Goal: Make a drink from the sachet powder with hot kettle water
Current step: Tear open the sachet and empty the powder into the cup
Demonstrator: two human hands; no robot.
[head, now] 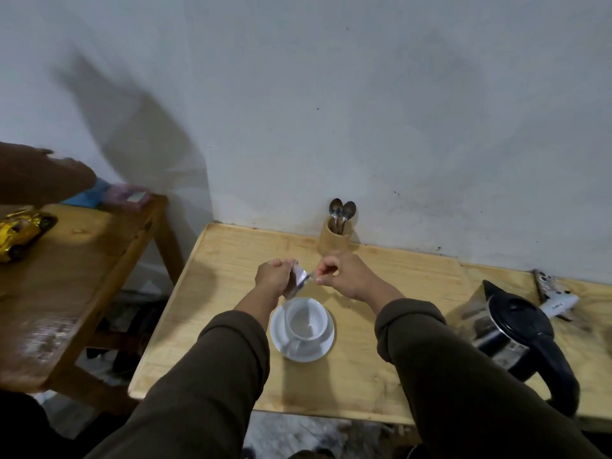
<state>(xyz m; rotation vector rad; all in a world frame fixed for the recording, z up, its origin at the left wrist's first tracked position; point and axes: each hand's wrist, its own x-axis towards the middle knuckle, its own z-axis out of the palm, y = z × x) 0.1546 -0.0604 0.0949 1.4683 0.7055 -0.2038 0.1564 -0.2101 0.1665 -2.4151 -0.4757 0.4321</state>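
Note:
A small silvery sachet (298,281) is held just above and behind a white cup (306,323) that stands on a white saucer (326,346) on the light wooden table (215,293). My left hand (275,276) grips the sachet's body. My right hand (344,271) pinches its top corner, which is stretched sideways. The cup looks empty inside. A steel kettle (510,332) with a black lid and handle stands to the right of the cup.
A wooden holder (334,238) with two spoons stands at the wall behind my hands. A white toy plane (559,299) lies behind the kettle. On a darker table (82,276) to the left are a yellow toy car (23,231) and another person's sleeve (39,175).

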